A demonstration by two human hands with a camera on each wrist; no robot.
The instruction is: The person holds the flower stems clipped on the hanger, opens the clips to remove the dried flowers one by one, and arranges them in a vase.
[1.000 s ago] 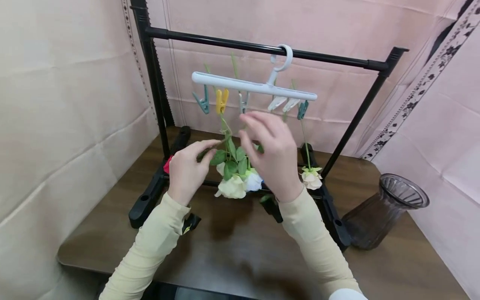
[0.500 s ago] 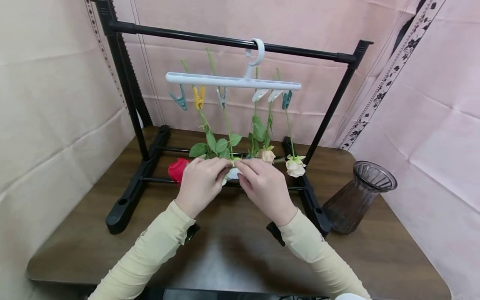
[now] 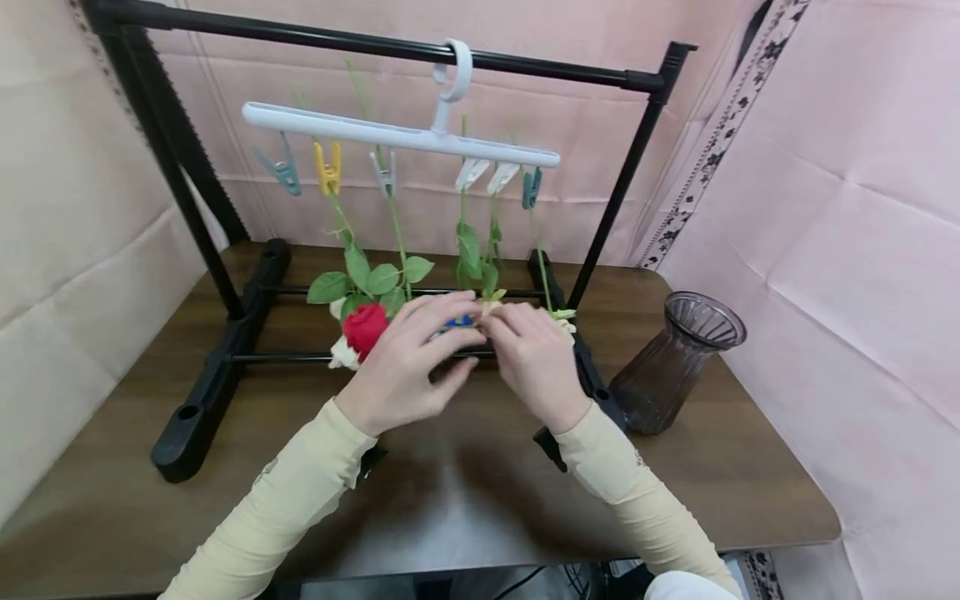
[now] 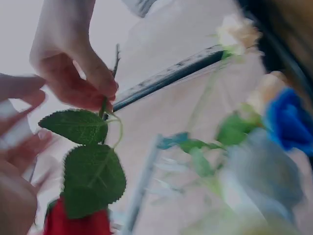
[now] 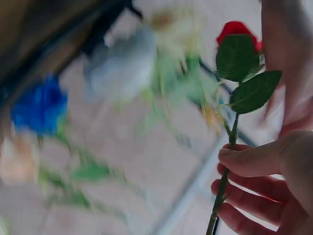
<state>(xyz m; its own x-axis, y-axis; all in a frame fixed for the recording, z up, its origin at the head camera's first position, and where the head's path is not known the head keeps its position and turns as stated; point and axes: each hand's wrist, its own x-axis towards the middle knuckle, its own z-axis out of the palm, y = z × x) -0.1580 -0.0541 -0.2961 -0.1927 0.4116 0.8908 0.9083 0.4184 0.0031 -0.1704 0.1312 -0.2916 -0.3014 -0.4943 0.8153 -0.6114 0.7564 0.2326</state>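
Observation:
My right hand (image 3: 532,358) pinches the dark green stem (image 5: 224,183) of a red rose (image 3: 365,329) between thumb and fingers. The rose lies sideways, bloom to the left, with two serrated leaves (image 4: 93,171) below the pinch. My left hand (image 3: 416,358) is beside the stem, fingers apart and slightly bent, not closed round it; its fingers blur in the left wrist view. Behind the hands, several artificial flowers hang bloom-down from pegs on a pale blue hanger (image 3: 375,131). Among them are a blue rose (image 5: 39,107) and a pale bluish-white one (image 5: 122,63).
The hanger hooks over the crossbar of a black rack (image 3: 562,71). At its left end a blue peg (image 3: 283,169) holds nothing; a yellow peg (image 3: 327,171) grips a stem. A ribbed glass vase (image 3: 667,367) stands right of the rack on the brown table (image 3: 450,500).
The head view has swung right, so rack and vase appear further left. Both hands came together at the stem; the left fingers then loosened while the right hand kept the rose.

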